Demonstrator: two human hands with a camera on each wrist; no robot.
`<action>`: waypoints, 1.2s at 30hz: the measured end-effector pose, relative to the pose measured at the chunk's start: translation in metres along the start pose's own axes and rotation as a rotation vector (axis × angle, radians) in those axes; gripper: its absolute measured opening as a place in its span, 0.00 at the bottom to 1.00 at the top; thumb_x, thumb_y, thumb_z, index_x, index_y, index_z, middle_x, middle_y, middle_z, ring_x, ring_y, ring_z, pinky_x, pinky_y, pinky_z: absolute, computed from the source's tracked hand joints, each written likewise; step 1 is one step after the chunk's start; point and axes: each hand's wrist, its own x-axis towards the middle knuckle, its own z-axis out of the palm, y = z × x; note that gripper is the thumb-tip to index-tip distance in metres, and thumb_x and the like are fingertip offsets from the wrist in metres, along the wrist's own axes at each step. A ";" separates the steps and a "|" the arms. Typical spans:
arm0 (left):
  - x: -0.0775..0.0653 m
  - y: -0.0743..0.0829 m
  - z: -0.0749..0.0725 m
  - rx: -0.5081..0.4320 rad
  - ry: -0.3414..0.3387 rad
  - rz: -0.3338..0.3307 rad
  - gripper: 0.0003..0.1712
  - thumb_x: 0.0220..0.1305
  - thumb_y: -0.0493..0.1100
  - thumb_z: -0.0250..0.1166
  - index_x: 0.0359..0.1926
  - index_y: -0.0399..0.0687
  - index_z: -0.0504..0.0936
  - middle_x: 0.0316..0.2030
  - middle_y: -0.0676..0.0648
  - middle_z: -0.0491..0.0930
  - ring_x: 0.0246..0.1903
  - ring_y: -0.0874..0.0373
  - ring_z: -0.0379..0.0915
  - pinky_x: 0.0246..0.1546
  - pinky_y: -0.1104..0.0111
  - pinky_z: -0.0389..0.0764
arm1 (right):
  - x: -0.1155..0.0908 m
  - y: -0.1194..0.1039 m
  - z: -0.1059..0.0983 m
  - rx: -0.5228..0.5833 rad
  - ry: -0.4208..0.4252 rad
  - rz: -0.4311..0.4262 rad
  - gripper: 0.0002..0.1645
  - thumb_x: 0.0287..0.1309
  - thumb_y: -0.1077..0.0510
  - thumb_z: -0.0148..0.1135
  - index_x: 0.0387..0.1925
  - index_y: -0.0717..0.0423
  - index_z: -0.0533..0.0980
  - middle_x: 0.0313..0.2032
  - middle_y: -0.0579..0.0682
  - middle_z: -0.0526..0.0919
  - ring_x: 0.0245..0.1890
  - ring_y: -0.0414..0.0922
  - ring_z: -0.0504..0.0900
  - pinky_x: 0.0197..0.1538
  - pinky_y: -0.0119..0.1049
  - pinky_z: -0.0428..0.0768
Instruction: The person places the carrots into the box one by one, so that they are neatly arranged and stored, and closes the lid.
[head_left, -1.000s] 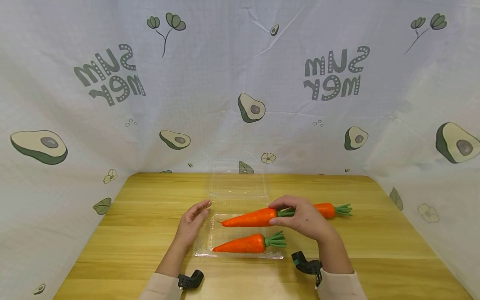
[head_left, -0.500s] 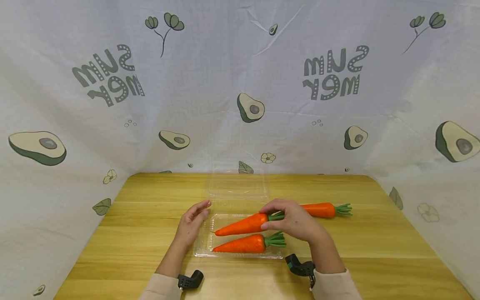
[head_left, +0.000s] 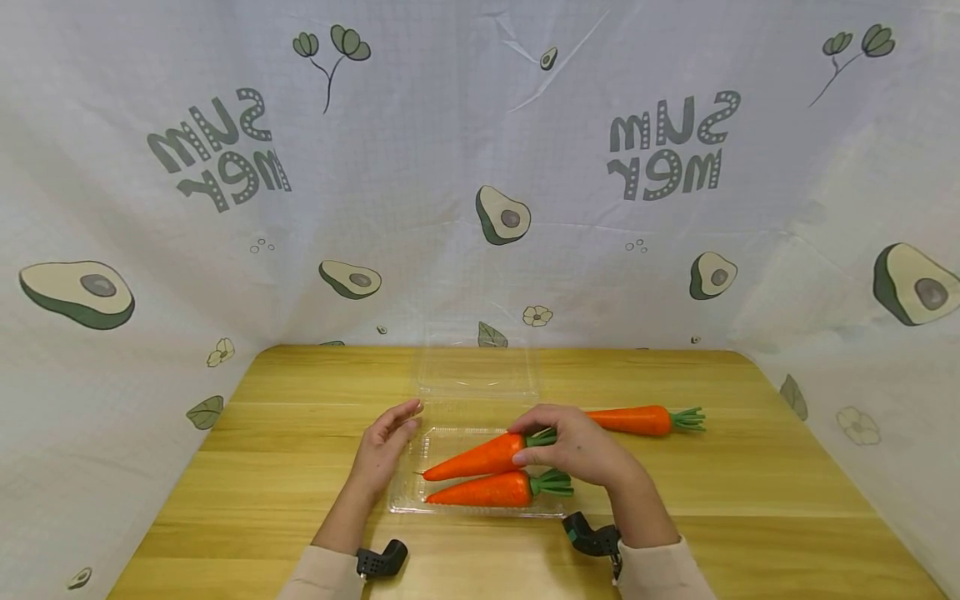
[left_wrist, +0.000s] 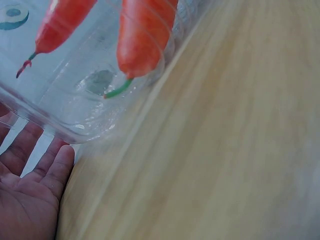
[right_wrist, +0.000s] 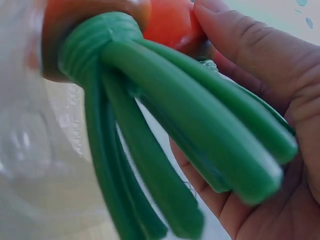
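Observation:
In the head view my right hand (head_left: 573,443) grips an orange carrot (head_left: 480,457) near its green top, thumb on the near side and fingers on the far side. This carrot lies over the clear plastic container (head_left: 403,498), its tip pointing left. Just nearer, a second carrot (head_left: 483,490) rests in the container with its leafy top over the right rim. In the right wrist view the green stems (right_wrist: 200,110) of one carrot fill the foreground. My left hand (head_left: 381,450) stands at the container's left side, its fingers (left_wrist: 60,162) extended against or close to the wall.
A third carrot (head_left: 637,420) lies on the wooden table (head_left: 750,483) at the right, partly behind my right hand. The container's clear lid (head_left: 480,371) is flipped back toward the printed cloth (head_left: 420,275) at the rear.
My right hand has carried the carrot left and nearer, down beside the carrot in the container. The left hand keeps its place.

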 end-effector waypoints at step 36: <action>0.000 0.000 -0.001 0.005 0.006 -0.001 0.22 0.75 0.40 0.59 0.67 0.44 0.76 0.66 0.39 0.78 0.66 0.43 0.74 0.54 0.80 0.75 | 0.010 0.007 0.011 -0.023 -0.014 0.073 0.17 0.67 0.52 0.67 0.54 0.51 0.83 0.49 0.46 0.86 0.50 0.44 0.82 0.53 0.42 0.83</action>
